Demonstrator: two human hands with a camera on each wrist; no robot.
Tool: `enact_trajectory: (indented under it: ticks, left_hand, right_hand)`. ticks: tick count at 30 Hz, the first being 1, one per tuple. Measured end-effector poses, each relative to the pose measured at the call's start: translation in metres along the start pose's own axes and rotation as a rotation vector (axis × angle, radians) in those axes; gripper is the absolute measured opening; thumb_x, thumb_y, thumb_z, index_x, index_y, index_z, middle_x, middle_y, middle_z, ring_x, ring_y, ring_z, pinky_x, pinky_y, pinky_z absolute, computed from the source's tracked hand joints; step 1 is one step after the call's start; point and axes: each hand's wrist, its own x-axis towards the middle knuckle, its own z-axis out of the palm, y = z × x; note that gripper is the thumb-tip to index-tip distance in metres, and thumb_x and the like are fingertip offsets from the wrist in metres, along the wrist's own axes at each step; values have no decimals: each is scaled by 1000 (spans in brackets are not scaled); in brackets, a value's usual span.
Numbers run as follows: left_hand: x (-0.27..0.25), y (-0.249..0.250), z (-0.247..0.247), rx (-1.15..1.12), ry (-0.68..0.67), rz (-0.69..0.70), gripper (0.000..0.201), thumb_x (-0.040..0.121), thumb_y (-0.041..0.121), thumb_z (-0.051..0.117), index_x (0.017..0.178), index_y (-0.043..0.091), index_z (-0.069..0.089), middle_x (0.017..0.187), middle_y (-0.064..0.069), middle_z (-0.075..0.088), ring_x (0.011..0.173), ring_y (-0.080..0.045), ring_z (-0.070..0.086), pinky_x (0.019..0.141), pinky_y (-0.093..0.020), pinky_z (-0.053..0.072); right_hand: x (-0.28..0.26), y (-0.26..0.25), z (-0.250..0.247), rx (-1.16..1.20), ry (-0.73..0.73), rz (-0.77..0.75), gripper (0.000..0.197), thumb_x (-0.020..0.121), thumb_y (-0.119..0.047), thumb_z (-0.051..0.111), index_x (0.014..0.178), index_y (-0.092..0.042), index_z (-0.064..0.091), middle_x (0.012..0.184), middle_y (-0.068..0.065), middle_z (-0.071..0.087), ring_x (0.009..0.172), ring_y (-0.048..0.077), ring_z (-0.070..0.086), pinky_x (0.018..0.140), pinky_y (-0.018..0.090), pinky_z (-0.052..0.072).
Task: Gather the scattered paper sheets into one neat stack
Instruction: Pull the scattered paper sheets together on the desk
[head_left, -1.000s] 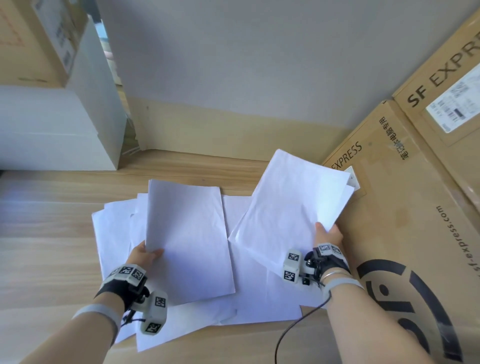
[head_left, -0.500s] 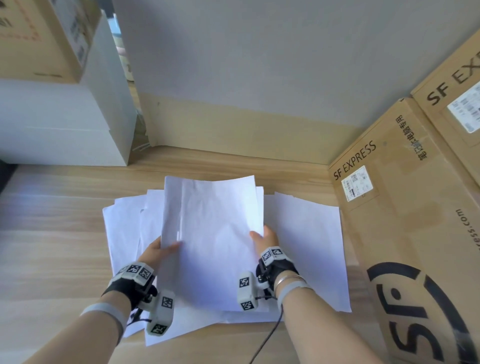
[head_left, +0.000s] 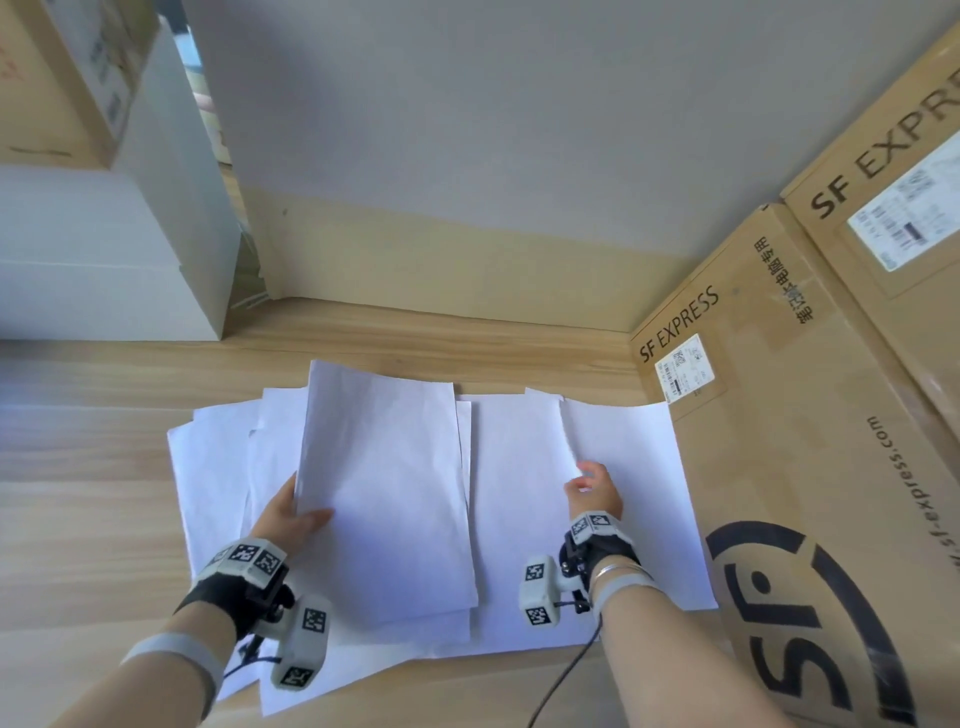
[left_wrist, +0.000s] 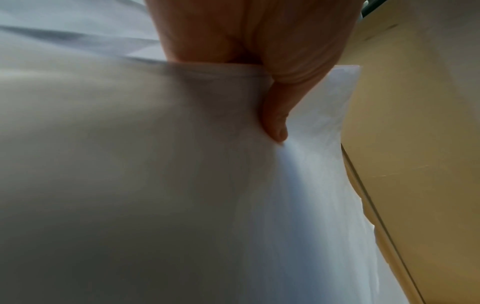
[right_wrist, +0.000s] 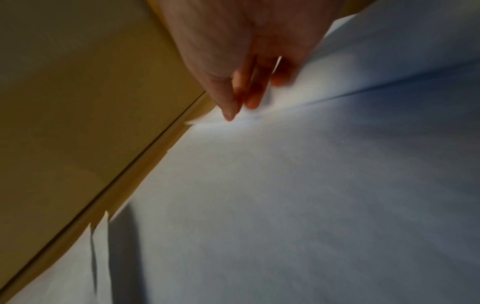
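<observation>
Several white paper sheets lie overlapping on the wooden surface. My left hand grips the left edge of a small stack of sheets, thumb on top, fingers hidden beneath. In the left wrist view the thumb presses into the paper. My right hand is at the left edge of the rightmost sheet. In the right wrist view its fingertips pinch that slightly raised edge of the sheet. Another flat sheet lies between the two hands.
Tall SF Express cardboard boxes stand against the papers' right side. A white box with a cardboard box on it stands at the back left. A grey wall with a baseboard closes the back. A cable hangs from my right wrist.
My right hand brought its lifted sheets from the right onto the stack in my left hand, let go, then moved right to the rightmost sheet's edge. The left hand kept its hold.
</observation>
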Motion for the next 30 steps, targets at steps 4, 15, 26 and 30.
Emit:
enact_trajectory:
  ticks: [4, 15, 26, 30]
  left_hand:
    - [2, -3, 1, 8, 15, -1, 53, 82, -7, 58, 131, 9, 44, 104, -14, 59, 92, -29, 56, 89, -46, 46]
    - [9, -10, -1, -36, -2, -3, 51, 82, -6, 59, 129, 7, 45, 105, -16, 60, 92, -31, 57, 91, -51, 47]
    - [5, -11, -8, -86, 40, 18, 45, 83, -4, 59, 125, 7, 48, 101, -16, 59, 89, -29, 56, 81, -43, 46]
    - [6, -14, -21, -140, 33, 7, 43, 83, -7, 58, 124, 4, 47, 101, -18, 57, 90, -30, 54, 80, -43, 44]
  right_hand:
    - [-1, 3, -16, -104, 96, 16, 31, 77, -10, 63, 105, -16, 51, 105, 9, 55, 99, 32, 59, 80, 33, 45]
    - [-8, 5, -21, -282, 257, 212, 78, 77, -8, 64, 144, -23, 25, 126, 16, 44, 108, 34, 54, 96, 43, 37]
    - [-34, -59, 13, -308, -272, -46, 13, 83, -17, 50, 72, -13, 42, 93, 12, 60, 82, 27, 58, 70, 24, 39]
    - [-46, -69, 30, -192, -431, -74, 32, 82, -43, 55, 61, -20, 49, 79, 6, 63, 76, 26, 60, 74, 29, 49]
